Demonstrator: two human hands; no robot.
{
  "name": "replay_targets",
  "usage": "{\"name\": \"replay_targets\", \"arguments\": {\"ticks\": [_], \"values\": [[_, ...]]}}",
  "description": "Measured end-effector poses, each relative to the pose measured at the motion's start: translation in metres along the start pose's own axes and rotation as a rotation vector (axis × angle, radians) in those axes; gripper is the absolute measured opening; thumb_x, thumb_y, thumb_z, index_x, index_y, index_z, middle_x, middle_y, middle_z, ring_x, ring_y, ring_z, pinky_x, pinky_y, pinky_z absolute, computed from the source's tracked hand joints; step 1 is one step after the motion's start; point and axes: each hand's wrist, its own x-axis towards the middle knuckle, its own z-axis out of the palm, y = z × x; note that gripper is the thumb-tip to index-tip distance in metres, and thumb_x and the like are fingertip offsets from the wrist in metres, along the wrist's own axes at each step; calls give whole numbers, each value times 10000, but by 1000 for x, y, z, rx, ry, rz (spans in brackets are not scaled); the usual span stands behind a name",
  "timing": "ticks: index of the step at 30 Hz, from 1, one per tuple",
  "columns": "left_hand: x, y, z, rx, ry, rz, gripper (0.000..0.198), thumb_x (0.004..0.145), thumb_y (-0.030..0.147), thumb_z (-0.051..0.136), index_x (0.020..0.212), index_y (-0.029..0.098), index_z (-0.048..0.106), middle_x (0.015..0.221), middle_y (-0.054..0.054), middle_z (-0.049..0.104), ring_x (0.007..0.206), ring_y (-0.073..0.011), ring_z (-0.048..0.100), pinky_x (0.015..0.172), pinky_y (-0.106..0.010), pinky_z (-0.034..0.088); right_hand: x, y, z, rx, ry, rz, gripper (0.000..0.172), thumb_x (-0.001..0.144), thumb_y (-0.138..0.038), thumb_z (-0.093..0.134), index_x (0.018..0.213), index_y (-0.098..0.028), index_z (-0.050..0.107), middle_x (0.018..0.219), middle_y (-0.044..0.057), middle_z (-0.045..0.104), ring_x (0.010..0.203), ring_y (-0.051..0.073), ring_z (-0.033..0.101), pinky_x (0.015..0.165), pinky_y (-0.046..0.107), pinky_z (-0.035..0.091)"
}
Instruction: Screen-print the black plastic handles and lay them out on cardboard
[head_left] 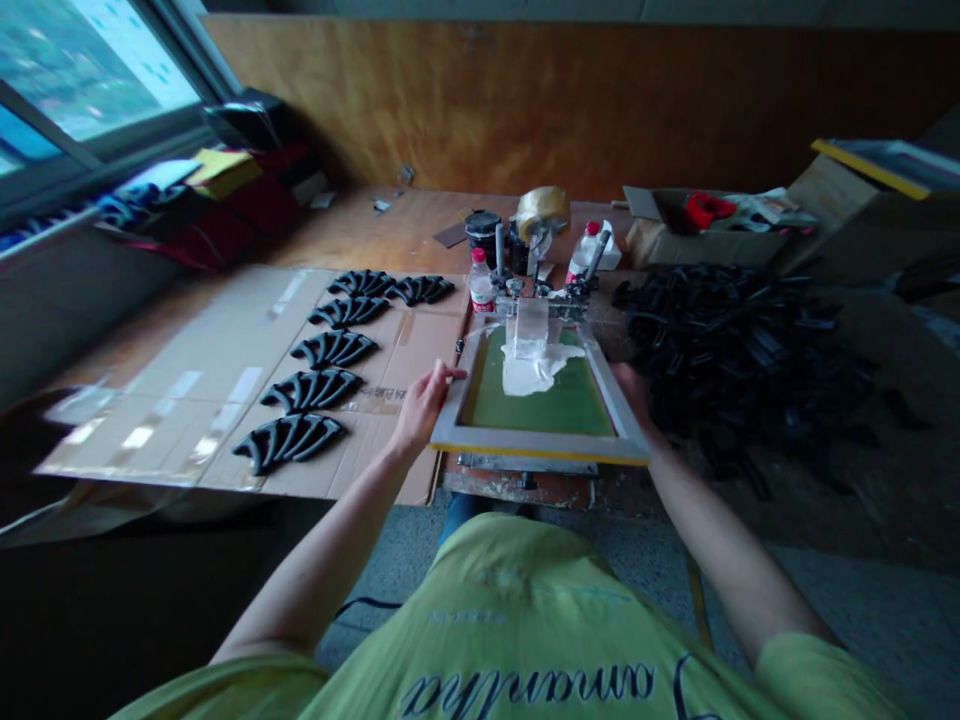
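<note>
In the head view a screen printing frame [536, 442] with green mesh [487, 405] sits in front of me, its near edge slightly above the base. My left hand [426, 402] is at the frame's left side, thumb and fingers closed against the edge. On the opposite side, my right hand [632, 393] grips the frame, its fingers partly hidden. White ink [529, 378] lies on the upper part of the mesh, under a clear block [532, 328]. A metal clamp [577, 290] stands at the frame's far end.
Black curved parts [300, 440] lie in fanned groups on flattened cardboard [202, 370] to the left. A heap of black pieces [735, 330] covers the right side. Behind the frame stand red-capped bottles [481, 285], a black tub [481, 228] and a tape roll [541, 208].
</note>
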Motion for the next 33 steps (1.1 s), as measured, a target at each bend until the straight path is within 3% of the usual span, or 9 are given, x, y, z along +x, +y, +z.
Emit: {"name": "replay_targets", "arguments": {"ticks": [4,8,11,14,20,23,27,30,33], "values": [[-11,-74,0,38,-33,-159,744,784,563,666,1409,195,499,782,-11,688,605,-133,610,519,-208,446,42,-23,-8,-32,111,-5,356,875,-246,617,1214,-144,652,1159,124,626,955,218,628,880,350,516],[-5,-107,2,128,-10,-219,747,780,479,686,1443,211,473,793,-17,705,643,-155,639,572,-232,485,65,-83,19,-140,-105,-183,567,742,-259,794,1261,-162,588,1261,147,551,1147,297,535,987,433,450],[-1,-111,1,145,-6,-224,699,783,448,689,1413,202,511,797,-24,711,670,-162,650,608,-243,503,58,-104,37,-232,-312,-196,298,779,-217,750,1051,-146,655,1037,124,656,1018,278,562,896,389,444],[-1,-112,-1,168,-9,-241,667,789,461,680,1384,192,544,791,-29,712,673,-164,649,597,-238,496,33,-99,39,-233,-429,-288,41,835,-160,641,857,-169,674,883,89,686,903,236,573,804,327,417],[-2,-114,-1,195,-12,-233,640,801,468,667,1368,193,559,800,-27,713,678,-159,644,599,-233,488,7,-81,14,-139,-559,-596,210,760,-50,590,855,-204,696,865,34,690,907,206,575,774,299,362],[-2,-111,-1,197,-2,-219,621,797,472,668,1343,191,578,818,-34,716,699,-164,648,610,-238,491,13,-84,15,-155,-507,-530,94,789,-135,632,787,-209,689,795,31,674,848,206,569,753,301,362],[-4,-109,0,178,8,-220,634,783,477,678,1336,184,580,793,-29,708,687,-164,643,626,-249,500,-1,-86,28,-159,-367,-487,198,806,-63,569,896,-178,704,913,74,701,912,222,579,797,316,392],[-5,-109,1,154,15,-232,652,769,479,690,1335,176,575,780,-30,704,674,-168,641,614,-252,500,-13,-85,26,-127,-417,-533,183,822,-87,594,933,-183,702,943,70,709,930,221,600,821,320,418],[-4,-105,0,107,-11,-234,683,764,493,690,1349,167,555,790,-39,706,670,-172,645,575,-244,488,3,-92,21,-112,-412,-441,124,840,-207,671,961,-223,695,936,42,708,920,221,621,807,323,451]]}}
